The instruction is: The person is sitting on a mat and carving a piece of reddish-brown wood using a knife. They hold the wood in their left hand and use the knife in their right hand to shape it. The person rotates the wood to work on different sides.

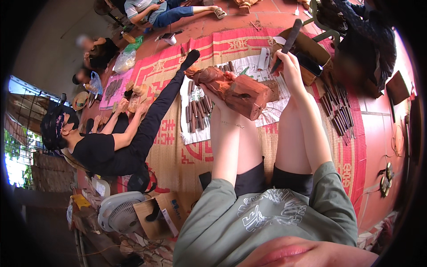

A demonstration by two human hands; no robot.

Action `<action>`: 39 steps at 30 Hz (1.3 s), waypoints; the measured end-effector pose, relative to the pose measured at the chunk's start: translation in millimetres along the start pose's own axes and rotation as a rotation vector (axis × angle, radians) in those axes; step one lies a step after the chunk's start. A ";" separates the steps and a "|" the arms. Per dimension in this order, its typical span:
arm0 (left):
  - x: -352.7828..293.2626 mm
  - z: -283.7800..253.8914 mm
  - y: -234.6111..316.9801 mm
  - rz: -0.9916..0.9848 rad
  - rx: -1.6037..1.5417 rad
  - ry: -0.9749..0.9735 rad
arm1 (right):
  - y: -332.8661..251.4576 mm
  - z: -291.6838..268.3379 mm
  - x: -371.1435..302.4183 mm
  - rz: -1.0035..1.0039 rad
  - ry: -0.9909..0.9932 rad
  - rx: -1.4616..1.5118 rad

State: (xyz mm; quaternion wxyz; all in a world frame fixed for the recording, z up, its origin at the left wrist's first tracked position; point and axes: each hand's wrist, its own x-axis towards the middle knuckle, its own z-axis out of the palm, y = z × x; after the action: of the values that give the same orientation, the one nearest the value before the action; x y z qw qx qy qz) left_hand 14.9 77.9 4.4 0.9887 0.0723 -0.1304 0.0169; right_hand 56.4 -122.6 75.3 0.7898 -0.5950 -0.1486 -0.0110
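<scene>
A reddish-brown wood carving [249, 95], with a shaped figure at one end and a squared block at the other, lies tilted above my knees. My left hand [216, 94] supports it from below and is closed round it, most of its fingers hidden by the wood. Up and to the right, my right hand [288, 66] grips a long, flat, dark tool that looks like a file [292, 36], its broad end pointing up and away. The file is apart from the carving. Under the carving, several wooden-handled carving tools [198, 113] rest on a white printed sheet [189, 135].
More carving tools [340, 111] lie in a row on the red-and-tan mat [164, 153], right of my legs. An open cardboard box [320, 49] stands beyond my right hand. At left a co-worker [102, 142] handles pale wood, one leg stretched toward the carving. A fan [120, 212] stands behind.
</scene>
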 end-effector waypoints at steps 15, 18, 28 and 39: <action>16.1 -34.2 9.3 -0.182 0.064 -0.401 | 20.5 20.5 -3.9 0.092 -0.133 0.063; 20.0 -31.6 13.2 -0.257 0.190 -0.405 | 23.8 25.2 -1.2 0.084 -0.164 0.121; 1.6 0.5 -37.1 0.082 0.340 0.482 | 29.2 -0.1 3.5 0.221 -0.098 -0.495; -2.8 37.1 -39.6 0.104 0.388 0.444 | 8.9 -16.0 -3.1 0.487 -0.223 -0.541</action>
State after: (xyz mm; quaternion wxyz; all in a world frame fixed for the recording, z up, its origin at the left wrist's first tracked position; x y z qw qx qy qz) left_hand 4.7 33.2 33.7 0.9586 0.2475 0.0913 0.1074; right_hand 58.8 -135.6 62.2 0.5626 -0.7974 -0.0793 0.2031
